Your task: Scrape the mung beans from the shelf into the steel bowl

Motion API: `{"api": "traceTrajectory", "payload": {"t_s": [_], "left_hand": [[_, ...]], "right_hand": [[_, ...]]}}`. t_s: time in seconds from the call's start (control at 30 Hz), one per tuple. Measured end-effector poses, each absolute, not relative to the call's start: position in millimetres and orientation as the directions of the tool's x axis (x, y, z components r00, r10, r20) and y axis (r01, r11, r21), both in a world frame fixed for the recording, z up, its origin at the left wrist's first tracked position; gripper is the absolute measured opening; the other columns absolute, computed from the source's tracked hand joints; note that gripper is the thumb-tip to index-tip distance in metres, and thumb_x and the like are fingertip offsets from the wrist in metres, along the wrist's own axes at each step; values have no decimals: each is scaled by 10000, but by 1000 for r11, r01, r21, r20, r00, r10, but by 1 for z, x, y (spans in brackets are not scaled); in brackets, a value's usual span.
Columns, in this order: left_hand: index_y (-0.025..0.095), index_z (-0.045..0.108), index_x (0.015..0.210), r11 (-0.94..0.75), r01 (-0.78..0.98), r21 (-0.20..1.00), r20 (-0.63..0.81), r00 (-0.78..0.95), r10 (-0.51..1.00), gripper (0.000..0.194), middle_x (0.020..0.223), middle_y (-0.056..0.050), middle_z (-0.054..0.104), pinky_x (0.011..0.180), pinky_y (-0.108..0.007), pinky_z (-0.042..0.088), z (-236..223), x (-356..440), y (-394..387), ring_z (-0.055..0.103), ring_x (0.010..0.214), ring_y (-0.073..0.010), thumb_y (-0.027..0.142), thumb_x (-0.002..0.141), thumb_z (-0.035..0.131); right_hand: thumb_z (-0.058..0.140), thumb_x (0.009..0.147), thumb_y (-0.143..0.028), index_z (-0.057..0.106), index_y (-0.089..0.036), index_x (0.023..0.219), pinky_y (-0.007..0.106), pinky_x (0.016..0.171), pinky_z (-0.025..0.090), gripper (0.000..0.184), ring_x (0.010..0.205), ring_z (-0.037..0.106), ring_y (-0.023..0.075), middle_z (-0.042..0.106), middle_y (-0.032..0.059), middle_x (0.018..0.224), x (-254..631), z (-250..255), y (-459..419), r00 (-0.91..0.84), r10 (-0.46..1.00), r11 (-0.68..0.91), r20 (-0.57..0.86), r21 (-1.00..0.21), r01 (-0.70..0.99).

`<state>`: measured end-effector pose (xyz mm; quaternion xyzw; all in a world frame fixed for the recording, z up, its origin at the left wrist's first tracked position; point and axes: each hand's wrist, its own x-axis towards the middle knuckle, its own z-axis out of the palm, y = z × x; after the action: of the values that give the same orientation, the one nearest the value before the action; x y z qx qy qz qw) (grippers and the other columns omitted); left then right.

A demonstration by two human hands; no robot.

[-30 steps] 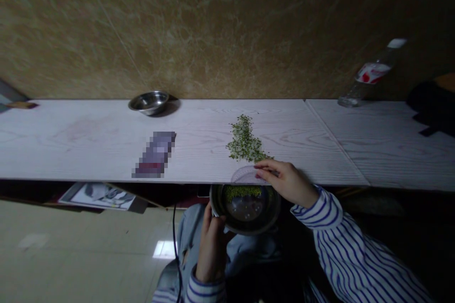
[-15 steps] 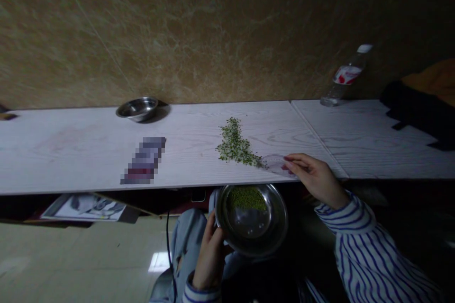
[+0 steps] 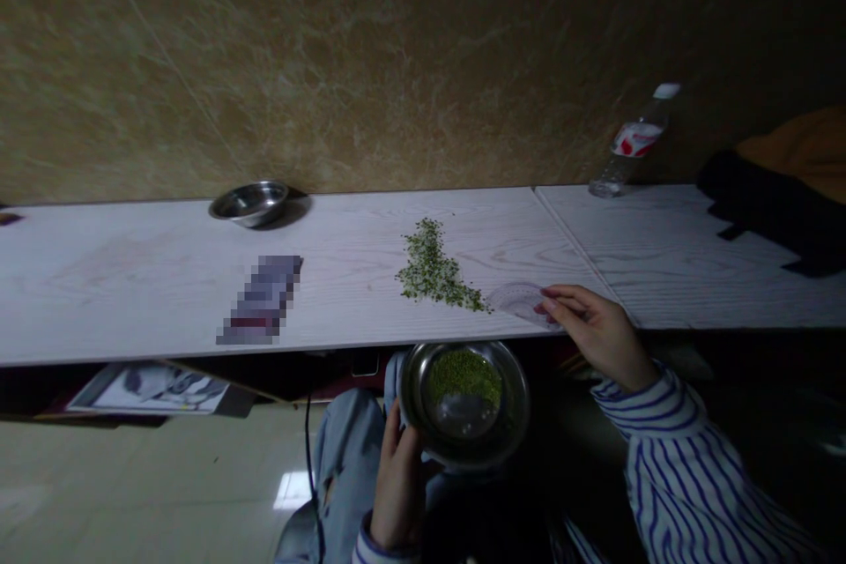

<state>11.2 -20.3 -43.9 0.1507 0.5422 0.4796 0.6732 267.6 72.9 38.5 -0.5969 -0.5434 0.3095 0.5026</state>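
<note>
Green grains [image 3: 429,269] lie on the white table [image 3: 344,308], with more in a steel bowl [image 3: 517,405] below its edge, gripped by the left hand [image 3: 400,480], whose fingers are partly hidden. The right hand [image 3: 598,333] pinches a clear protractor [image 3: 515,298], its held end covered, beside the grains; a pixelated item [image 3: 261,300] cannot be made out.

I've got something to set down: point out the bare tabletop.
The tabletop is bare left of the pixelated item, between it and the green bits, and from those toward the bottle. Crowded: the front edge, where the right hand holds a clear curved piece close to the green bits.
</note>
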Motion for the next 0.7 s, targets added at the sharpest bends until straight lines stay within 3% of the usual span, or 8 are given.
{"api": "traceTrajectory", "payload": {"t_s": [0.33, 0.5, 0.7], "left_hand": [[255, 392, 1370, 534, -478, 697, -607, 3, 795, 586, 1265, -99, 561, 642, -299, 500, -45, 11, -20, 573, 949, -222, 329, 813, 557], [243, 442, 1296, 529, -473, 705, -576, 54, 816, 513, 1273, -87, 548, 630, -293, 496, -43, 12, -20, 561, 968, -222, 331, 804, 560], [230, 438, 1295, 522, -495, 695, -612, -26, 790, 541, 1184, -81, 592, 624, -285, 487, -38, 14, -15, 564, 948, -222, 334, 781, 571]], "right_hand": [[742, 630, -586, 650, -192, 874, 342, 659, 586, 472, 676, 703, 215, 736, 82, 765, 278, 35, 80, 230, 965, 43, 125, -942, 332], [721, 638, -606, 670, -200, 885, 345, 700, 584, 478, 749, 706, 227, 737, 79, 798, 289, 36, 86, 160, 977, 55, 139, -896, 440], [678, 684, -550, 693, -230, 806, 405, 764, 558, 343, 786, 678, 253, 725, 62, 817, 299, 44, 98, -1, 980, 153, 198, -752, 641]]}}
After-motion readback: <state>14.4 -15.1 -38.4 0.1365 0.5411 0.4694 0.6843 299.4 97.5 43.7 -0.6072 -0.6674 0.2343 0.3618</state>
